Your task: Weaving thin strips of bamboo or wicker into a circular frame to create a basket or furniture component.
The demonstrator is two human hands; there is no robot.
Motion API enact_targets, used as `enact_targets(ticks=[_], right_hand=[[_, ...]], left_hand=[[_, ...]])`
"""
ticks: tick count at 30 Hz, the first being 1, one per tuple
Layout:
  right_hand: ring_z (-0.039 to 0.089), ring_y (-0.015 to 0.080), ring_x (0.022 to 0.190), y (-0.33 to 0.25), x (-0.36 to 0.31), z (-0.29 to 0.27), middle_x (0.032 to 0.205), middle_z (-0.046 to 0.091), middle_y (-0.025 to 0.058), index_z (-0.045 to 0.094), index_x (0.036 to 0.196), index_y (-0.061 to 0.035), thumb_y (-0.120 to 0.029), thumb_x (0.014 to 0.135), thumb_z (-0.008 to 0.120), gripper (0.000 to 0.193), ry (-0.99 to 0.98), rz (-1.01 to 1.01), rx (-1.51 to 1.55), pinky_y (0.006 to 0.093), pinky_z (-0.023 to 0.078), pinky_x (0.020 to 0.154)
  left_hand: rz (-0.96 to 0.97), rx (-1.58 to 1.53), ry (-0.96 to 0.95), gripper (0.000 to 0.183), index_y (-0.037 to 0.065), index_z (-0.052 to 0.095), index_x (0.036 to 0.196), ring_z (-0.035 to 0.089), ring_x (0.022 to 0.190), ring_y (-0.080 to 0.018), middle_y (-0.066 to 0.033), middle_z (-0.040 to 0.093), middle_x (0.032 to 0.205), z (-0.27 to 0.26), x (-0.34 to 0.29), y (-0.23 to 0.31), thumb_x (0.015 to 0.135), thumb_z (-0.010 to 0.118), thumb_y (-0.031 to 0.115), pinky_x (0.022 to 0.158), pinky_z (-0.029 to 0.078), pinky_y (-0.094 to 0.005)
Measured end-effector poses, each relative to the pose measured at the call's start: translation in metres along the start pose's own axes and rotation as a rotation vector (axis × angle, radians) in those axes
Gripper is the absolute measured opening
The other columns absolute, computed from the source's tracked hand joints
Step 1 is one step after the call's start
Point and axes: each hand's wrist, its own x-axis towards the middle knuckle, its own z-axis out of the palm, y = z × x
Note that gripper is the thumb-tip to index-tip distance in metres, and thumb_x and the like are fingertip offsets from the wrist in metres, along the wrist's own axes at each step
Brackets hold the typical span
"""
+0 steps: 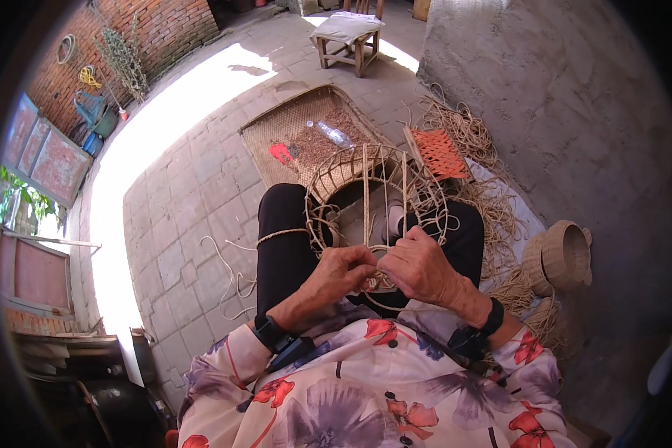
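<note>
A round basket frame [345, 170] of thin rods, partly woven with tan cord, rests between my knees. Two taut strands of tan cord [366, 198] cross its opening from the far rim toward me. At the near rim my left hand [345, 270] pinches the cord, fingertips pressed together. Close beside it, almost touching, my right hand [420, 267] is closed on the cord too. The exact spot between the fingertips is partly hidden. A loose cord end trails over my left thigh to the paving.
Heaps of tan cord [500, 224] lie on the right beside an orange woven panel [439, 154]. Small woven baskets [546, 257] stand by the grey wall. Ahead lies a shallow woven tray [265, 128] with a plastic bottle [334, 134]; a wooden stool [347, 37] stands farther off.
</note>
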Motion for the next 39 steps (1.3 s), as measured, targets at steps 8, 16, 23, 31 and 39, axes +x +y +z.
enact_targets(ticks=[8,16,23,31,39], right_hand=[[0.065,0.0213,0.069,0.026,-0.002,0.005,0.075,0.066,0.0098,0.068,0.09,-0.0037,-0.015,0.086,0.068,0.012,-0.197,0.411,0.625,0.0332,0.048,0.069],[0.06,0.0064,0.068,0.025,-0.009,0.013,0.074,0.067,0.0027,0.068,0.093,0.0013,-0.014,0.092,0.066,0.016,-0.185,0.587,0.866,0.0254,0.048,0.062],[0.061,0.0069,0.071,0.02,-0.01,0.011,0.075,0.068,0.0054,0.067,0.092,0.0022,-0.012,0.091,0.067,0.015,-0.17,0.653,0.921,0.0271,0.05,0.065],[0.065,0.0163,0.068,0.011,-0.008,0.011,0.076,0.07,0.0065,0.07,0.094,-0.0044,-0.012,0.088,0.069,0.009,-0.088,0.523,0.733,0.031,0.051,0.068],[0.056,0.0247,0.067,0.009,-0.008,0.01,0.073,0.062,0.0044,0.069,0.09,-0.0119,-0.009,0.078,0.074,0.013,-0.039,0.236,0.37,0.0347,0.042,0.07]], left_hand=[[0.046,0.137,-0.102,0.011,-0.001,0.067,0.096,0.06,0.068,-0.0077,-0.0023,0.064,0.074,-0.007,0.001,-0.001,0.092,0.067,0.01,0.062,0.049,-0.026],[0.063,0.13,-0.018,0.016,-0.002,0.069,0.095,0.059,0.066,-0.0095,-0.007,0.066,0.073,-0.003,-0.004,0.004,0.089,0.071,0.013,0.061,0.05,-0.03],[0.062,0.085,-0.055,0.02,-0.003,0.068,0.096,0.059,0.065,-0.0106,-0.007,0.066,0.072,-0.005,-0.005,0.002,0.094,0.066,0.017,0.059,0.049,-0.0289],[0.162,0.124,-0.049,0.023,0.0,0.063,0.091,0.052,0.066,-0.0064,-0.0008,0.059,0.073,-0.002,-0.004,-0.003,0.095,0.07,0.021,0.057,0.044,-0.0258],[0.084,0.063,-0.006,0.019,-0.002,0.063,0.091,0.054,0.064,-0.0081,-0.0046,0.062,0.07,0.0,-0.002,-0.002,0.092,0.07,0.015,0.057,0.046,-0.0288]])
